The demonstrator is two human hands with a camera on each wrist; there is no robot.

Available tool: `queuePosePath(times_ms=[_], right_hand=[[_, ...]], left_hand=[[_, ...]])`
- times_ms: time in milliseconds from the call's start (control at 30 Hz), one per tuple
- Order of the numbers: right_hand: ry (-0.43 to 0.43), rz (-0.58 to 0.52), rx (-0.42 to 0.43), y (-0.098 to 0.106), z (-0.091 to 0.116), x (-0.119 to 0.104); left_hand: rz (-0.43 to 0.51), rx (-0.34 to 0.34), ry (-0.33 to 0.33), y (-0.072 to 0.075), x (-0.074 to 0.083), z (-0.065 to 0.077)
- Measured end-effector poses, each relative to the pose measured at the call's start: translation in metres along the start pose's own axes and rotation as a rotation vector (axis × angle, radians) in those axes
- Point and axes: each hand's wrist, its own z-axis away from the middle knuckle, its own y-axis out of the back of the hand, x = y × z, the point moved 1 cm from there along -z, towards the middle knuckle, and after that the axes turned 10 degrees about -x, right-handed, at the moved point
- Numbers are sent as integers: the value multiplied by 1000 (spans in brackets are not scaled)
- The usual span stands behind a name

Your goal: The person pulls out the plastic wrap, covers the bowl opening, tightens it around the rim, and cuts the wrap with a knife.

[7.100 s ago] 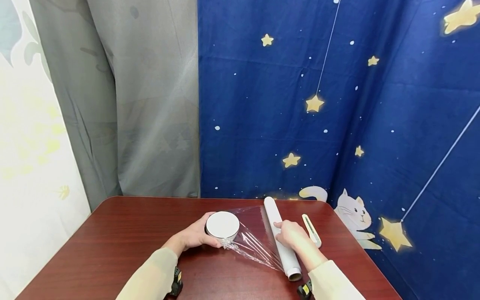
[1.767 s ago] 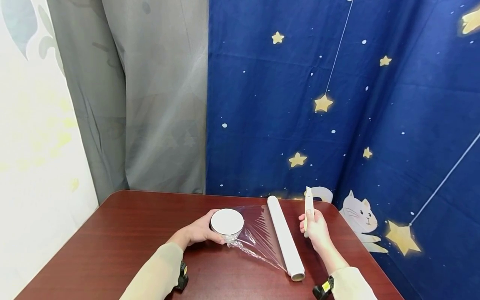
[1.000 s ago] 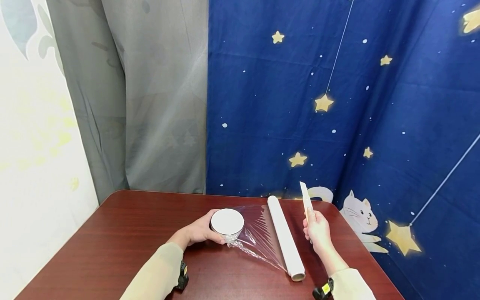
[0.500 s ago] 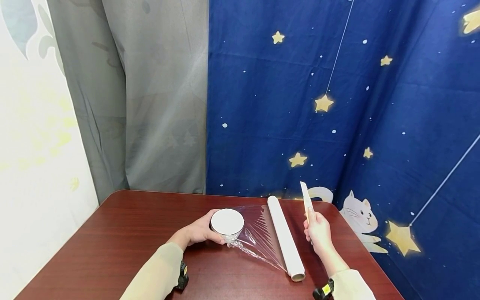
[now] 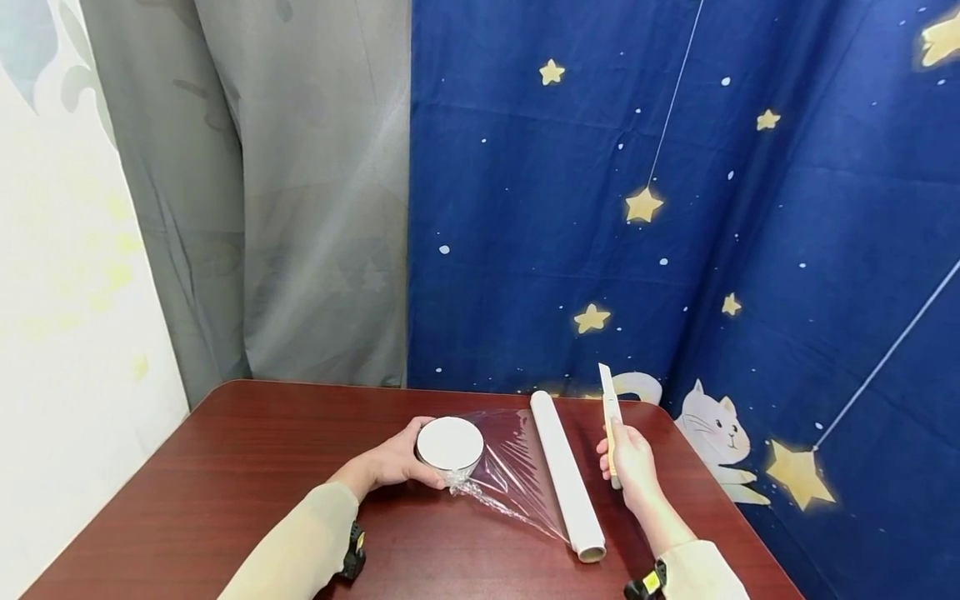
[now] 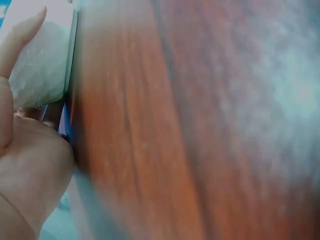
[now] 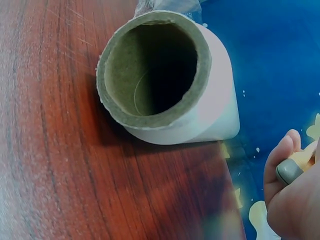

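Observation:
My left hand grips a round white container from its left side, thumb along the near edge. In the left wrist view, clear film covers the container's wall beside the thumb. A sheet of cling film stretches from the container to a white cling film roll, with a bunched strand along its near edge. Right of the roll, my right hand holds a pale utility knife, its blade out and pointing away from me. The knife's grey butt end shows in the right wrist view.
Everything sits on a dark red wooden table. The roll's hollow cardboard core faces the right wrist camera. Behind the table hang a grey curtain and a blue star-patterned curtain.
Earlier my right hand lay on the roll and the knife lay on the table; now that hand holds the knife up, with more blade showing than 1.8 s ago. My left hand keeps its grip.

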Motion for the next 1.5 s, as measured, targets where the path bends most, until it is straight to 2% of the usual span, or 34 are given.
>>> queuePosePath(times_ms=[233,500,633,800,967,1133,1300,1500], right_hand=[[20,5,-14,1,-2,0],[26,20,-42,-1,-3,-3],[34,21,-53,-2,-5,-4],[34,24,-63,-2,-6,-5],[34,56,-57,-4,-6,-7],[35,94,-61,-7,-6,-12],[42,150,-75,-14,-8,-18],[50,265,-104,-28,-10,-28]], left_hand=[[-123,-32,-32,5,10,0],[-131,-57,-44,9,10,-1],[-122,-71,5,14,10,-1],[-143,-22,104,21,16,-6],[-174,28,180,30,33,-20],[-258,43,189,33,56,-41],[-323,31,208,26,82,-61],[-312,-17,238,11,104,-83]])
